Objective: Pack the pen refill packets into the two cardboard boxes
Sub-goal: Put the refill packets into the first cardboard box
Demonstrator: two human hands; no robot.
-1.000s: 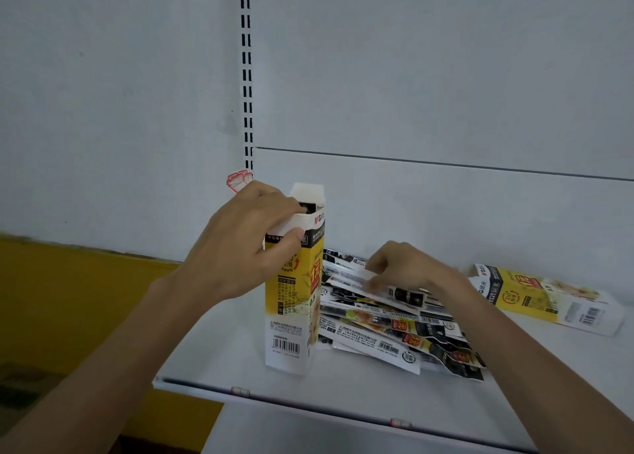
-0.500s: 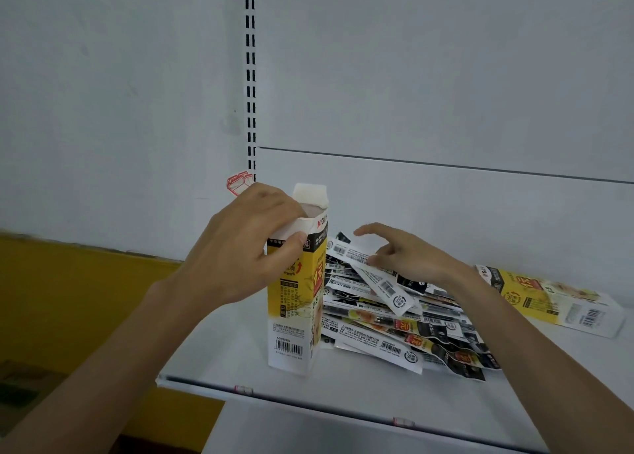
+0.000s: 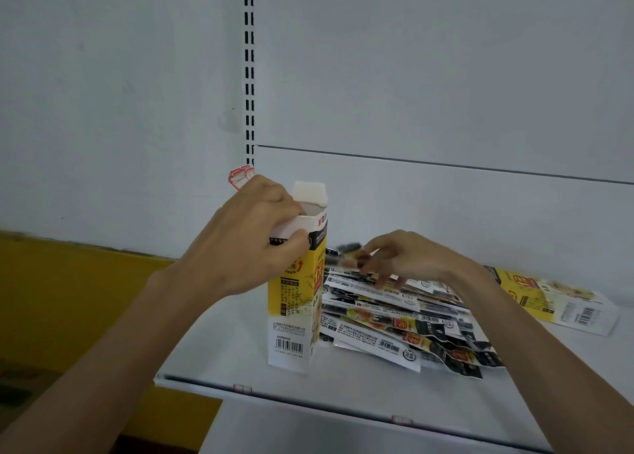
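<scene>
Your left thumb presses the front face of the upright box (image 3: 295, 316) just under its rim while the fingers (image 3: 274, 196) curl over the open top edge, so your left hand (image 3: 247, 244) grips the carton at its mouth. The white top flap (image 3: 308, 191) stands raised behind those fingers. The yellow, black and white box stands on end near the front edge of the white shelf (image 3: 223, 361), barcode low on its near face. Your right hand (image 3: 408, 258), to the right of the box, hovers with fingers bent over the heap; thumb and fingertips appear to pinch the end of one refill packet (image 3: 348, 249), though motion blur there makes the hold hard to confirm. That packet's end sits above the pile of packets (image 3: 394, 323), level with the box's upper half and just beside it. The pile lies fanned on the shelf, its left edge touching the upright box. A second box (image 3: 555, 299), same yellow print, lies flat farther right, near the pile and partly behind your right forearm. Behind everything stands the white back panel (image 3: 446, 76), with a slotted upright (image 3: 249, 76) running down it and a red-outlined clip (image 3: 241, 176) at its foot, just behind your left knuckles. A yellow surface (image 3: 68, 275) shows at far left.
</scene>
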